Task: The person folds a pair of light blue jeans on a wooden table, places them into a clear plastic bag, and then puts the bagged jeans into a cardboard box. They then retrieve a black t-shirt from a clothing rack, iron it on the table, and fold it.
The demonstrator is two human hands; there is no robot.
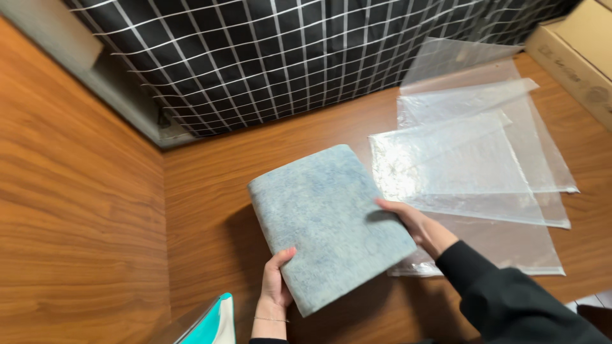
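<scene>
Gripping the folded blue-grey cloth [328,223] by its near corner and right edge above the wooden surface [210,255], both hands [275,283] [417,226] clamp something seemingly soft, light and floppy.

Both hands [275,286] [417,224] hold folded blue-grey cloth [328,223].

Folded cloth [328,223]: pale blue-grey mottled fabric, matt, soft-looking. Plastic bags [484,165]: clear film, glossy, slightly crinkled. Counter [210,210]: brown wood-grain veneer, smooth, low sheen. Checked cloth [287,57]: black fabric with white grid, matt. Cardboard box [574,51]: tan, matt.
</scene>
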